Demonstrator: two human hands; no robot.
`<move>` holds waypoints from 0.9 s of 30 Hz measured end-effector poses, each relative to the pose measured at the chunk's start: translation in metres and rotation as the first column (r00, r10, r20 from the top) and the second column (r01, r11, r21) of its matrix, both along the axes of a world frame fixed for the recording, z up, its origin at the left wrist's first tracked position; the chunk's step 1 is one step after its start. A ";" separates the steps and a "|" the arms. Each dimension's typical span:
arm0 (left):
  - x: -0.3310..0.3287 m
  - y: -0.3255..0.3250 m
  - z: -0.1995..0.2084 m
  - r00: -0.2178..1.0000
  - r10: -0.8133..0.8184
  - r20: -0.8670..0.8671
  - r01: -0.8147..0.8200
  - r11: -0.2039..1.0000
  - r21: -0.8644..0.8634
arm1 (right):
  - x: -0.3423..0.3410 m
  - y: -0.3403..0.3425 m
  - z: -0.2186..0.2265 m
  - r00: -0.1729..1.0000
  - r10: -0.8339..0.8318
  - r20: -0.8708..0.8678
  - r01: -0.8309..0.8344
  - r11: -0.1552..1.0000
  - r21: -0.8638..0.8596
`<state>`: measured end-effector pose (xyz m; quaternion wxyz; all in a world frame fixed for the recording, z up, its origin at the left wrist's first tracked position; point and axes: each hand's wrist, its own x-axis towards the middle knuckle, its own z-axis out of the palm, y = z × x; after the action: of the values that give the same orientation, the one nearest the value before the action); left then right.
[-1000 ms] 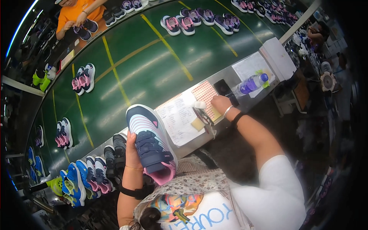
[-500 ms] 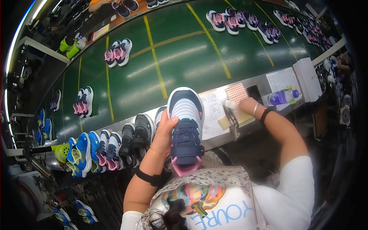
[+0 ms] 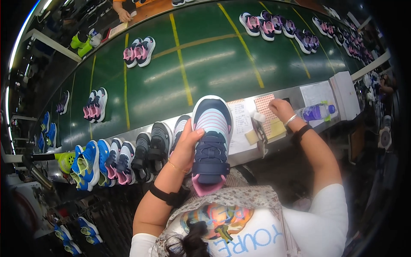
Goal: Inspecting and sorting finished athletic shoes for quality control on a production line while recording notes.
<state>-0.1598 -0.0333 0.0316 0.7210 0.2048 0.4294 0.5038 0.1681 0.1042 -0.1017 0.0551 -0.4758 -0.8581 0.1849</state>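
My left hand is closed around the side of a sneaker, held up in front of my chest with its toe pointing away. The sneaker has a navy toe and strap, a pale blue striped upper, a white sole and a pink lining. Over the far right corner of a sheet of small red stickers is my right hand, its fingers bent together. What they pinch, if anything, is too small to make out. Close by lie a small white block, yellow paper slips and a handwritten sheet.
A row of sneakers stands at left on the ledge, including blue ones and dark grey ones. Pairs of pink-lined shoes sit on the green conveyor belt. A purple-labelled bottle lies at right. A co-worker's hand is across the belt.
My right hand has moved away from the white block to the sheet's far corner. My left hand still holds the sneaker. The co-worker's hand no longer shows on a shoe.
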 end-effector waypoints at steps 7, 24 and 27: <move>-0.005 0.003 -0.012 0.999 -0.028 -0.024 0.030 0.997 0.074 | -0.129 -0.028 0.166 0.700 0.365 -0.613 -0.165 0.919 0.359; 0.001 -0.010 -0.007 0.997 0.019 0.077 -0.024 0.998 0.061 | -0.137 -0.060 0.154 0.754 0.360 -0.549 -0.214 0.925 0.314; 0.005 -0.015 -0.015 0.981 0.151 0.120 -0.157 0.987 0.041 | -0.136 -0.093 0.077 0.419 -0.555 -0.718 -0.403 0.595 -0.695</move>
<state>-0.1552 -0.0487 0.0166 0.6984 0.1594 0.3880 0.5798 0.0321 0.0108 -0.0242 0.2968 -0.3109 -0.4753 0.7677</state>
